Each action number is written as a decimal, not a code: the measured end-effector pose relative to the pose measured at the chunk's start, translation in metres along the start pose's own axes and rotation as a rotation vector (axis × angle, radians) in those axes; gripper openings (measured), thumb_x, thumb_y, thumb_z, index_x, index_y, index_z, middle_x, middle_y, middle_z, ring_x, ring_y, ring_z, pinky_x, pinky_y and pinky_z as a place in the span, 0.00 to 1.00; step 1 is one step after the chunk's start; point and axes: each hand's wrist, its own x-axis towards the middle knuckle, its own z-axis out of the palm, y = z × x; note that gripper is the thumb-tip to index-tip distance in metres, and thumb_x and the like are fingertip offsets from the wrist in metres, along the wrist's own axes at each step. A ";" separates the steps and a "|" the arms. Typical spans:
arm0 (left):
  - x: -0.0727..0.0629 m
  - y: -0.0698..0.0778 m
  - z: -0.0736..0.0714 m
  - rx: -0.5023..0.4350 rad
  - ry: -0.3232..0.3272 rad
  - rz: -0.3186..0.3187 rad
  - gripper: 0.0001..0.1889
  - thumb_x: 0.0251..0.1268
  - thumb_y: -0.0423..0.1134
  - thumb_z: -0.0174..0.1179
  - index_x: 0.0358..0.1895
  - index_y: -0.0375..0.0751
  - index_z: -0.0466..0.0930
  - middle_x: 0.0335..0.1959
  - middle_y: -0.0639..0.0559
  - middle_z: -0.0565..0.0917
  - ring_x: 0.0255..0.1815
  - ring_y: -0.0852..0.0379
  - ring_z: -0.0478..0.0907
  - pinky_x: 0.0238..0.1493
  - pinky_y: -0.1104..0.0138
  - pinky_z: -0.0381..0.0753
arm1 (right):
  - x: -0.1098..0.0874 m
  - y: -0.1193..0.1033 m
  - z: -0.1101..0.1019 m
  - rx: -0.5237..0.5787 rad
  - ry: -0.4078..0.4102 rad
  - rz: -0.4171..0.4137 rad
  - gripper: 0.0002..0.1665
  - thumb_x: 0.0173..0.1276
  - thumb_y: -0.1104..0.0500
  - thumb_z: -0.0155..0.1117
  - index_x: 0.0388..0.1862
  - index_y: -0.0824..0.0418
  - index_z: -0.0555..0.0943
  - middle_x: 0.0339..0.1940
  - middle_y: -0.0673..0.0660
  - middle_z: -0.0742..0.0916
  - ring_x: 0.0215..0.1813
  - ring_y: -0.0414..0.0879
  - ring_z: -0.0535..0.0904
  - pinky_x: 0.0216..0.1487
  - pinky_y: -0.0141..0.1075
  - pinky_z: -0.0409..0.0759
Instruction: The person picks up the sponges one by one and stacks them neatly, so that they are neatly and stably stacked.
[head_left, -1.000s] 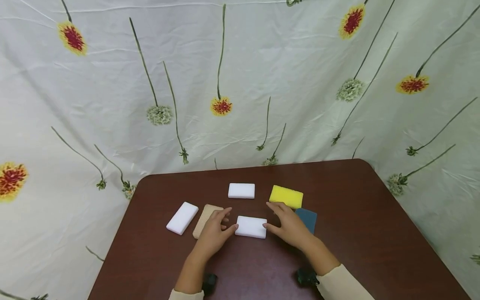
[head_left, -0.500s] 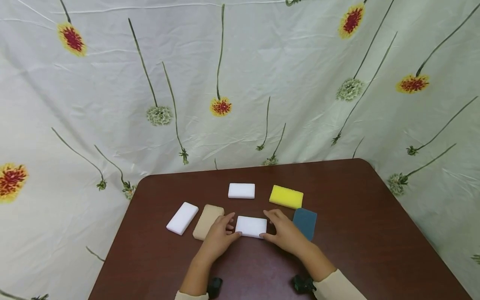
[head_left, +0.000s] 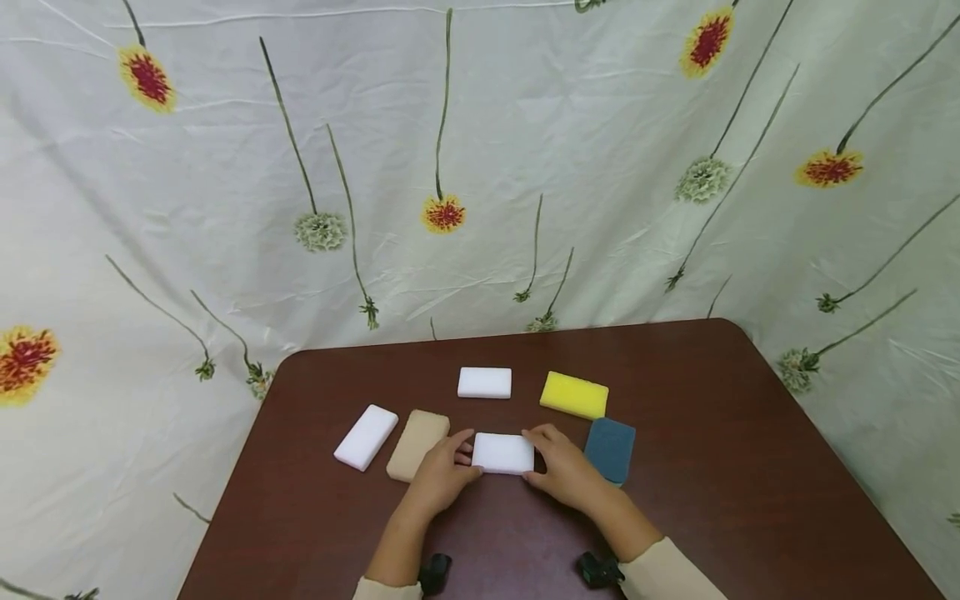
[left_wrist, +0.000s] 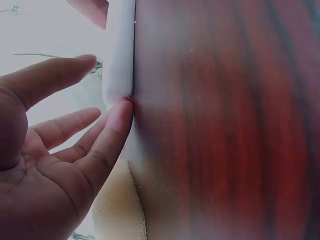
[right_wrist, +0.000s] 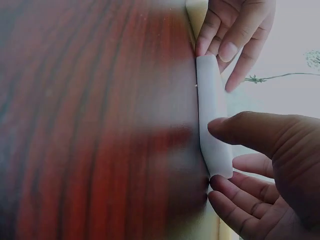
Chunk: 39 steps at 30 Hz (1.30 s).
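Note:
A white sponge block [head_left: 503,453] lies flat on the dark red-brown table between my two hands. My left hand [head_left: 441,475] is at its left end, thumb near the front corner and fingers loosely spread. In the left wrist view, one fingertip [left_wrist: 120,111] touches the block's end close to the tabletop. At the right end, my right hand [head_left: 567,473] has its thumb by the front corner and its index finger by the back corner. The right wrist view shows that thumb [right_wrist: 235,127] overlapping the block's side, other fingertips at its end.
A tan sponge [head_left: 418,446] and another white block [head_left: 366,437] lie to the left. Farther back are a white block [head_left: 484,382] and a yellow sponge [head_left: 574,395]. A blue sponge [head_left: 610,451] sits right of my right hand. Floral cloth [head_left: 495,167] hangs behind the table [head_left: 712,467].
Both hands have come slightly toward my body and closer to the ends of the middle white block. More of the tan and blue sponges shows. The blocks look unmoved.

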 end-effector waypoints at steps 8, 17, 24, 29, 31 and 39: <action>0.006 -0.001 0.000 -0.007 -0.030 -0.010 0.36 0.55 0.31 0.71 0.70 0.35 0.72 0.49 0.43 0.82 0.45 0.53 0.81 0.42 0.67 0.78 | 0.005 0.005 0.002 -0.005 0.011 -0.009 0.35 0.64 0.61 0.73 0.69 0.70 0.74 0.62 0.63 0.79 0.63 0.56 0.78 0.59 0.49 0.81; 0.011 -0.003 0.003 0.003 -0.034 -0.016 0.37 0.54 0.30 0.73 0.70 0.35 0.72 0.46 0.45 0.81 0.42 0.55 0.79 0.40 0.68 0.78 | 0.006 0.005 0.001 0.005 0.013 -0.002 0.34 0.64 0.62 0.73 0.68 0.69 0.75 0.64 0.63 0.79 0.66 0.58 0.76 0.61 0.51 0.79; 0.010 -0.003 0.003 0.018 -0.004 0.010 0.31 0.55 0.30 0.72 0.65 0.37 0.77 0.44 0.45 0.81 0.41 0.56 0.80 0.38 0.70 0.78 | 0.004 0.003 -0.001 0.012 0.035 0.009 0.36 0.65 0.60 0.73 0.69 0.68 0.74 0.67 0.63 0.77 0.68 0.59 0.75 0.63 0.50 0.79; 0.010 -0.003 0.003 0.011 -0.002 0.017 0.31 0.54 0.30 0.73 0.65 0.35 0.78 0.44 0.44 0.81 0.40 0.56 0.80 0.38 0.70 0.78 | -0.001 0.002 -0.007 0.009 0.108 0.060 0.37 0.64 0.57 0.74 0.70 0.65 0.74 0.69 0.62 0.76 0.70 0.58 0.74 0.65 0.52 0.78; 0.011 -0.005 0.004 0.015 -0.004 0.018 0.31 0.54 0.30 0.73 0.65 0.35 0.78 0.44 0.44 0.80 0.40 0.56 0.80 0.38 0.70 0.78 | -0.003 0.003 -0.009 -0.002 0.143 0.079 0.37 0.64 0.56 0.75 0.70 0.64 0.74 0.69 0.62 0.76 0.70 0.58 0.74 0.65 0.52 0.78; 0.008 -0.005 0.001 0.023 0.008 0.040 0.30 0.55 0.31 0.71 0.64 0.33 0.77 0.42 0.45 0.80 0.39 0.58 0.79 0.38 0.69 0.78 | -0.013 0.011 -0.020 0.006 0.271 0.157 0.35 0.65 0.55 0.74 0.69 0.64 0.75 0.65 0.63 0.78 0.66 0.61 0.75 0.62 0.54 0.79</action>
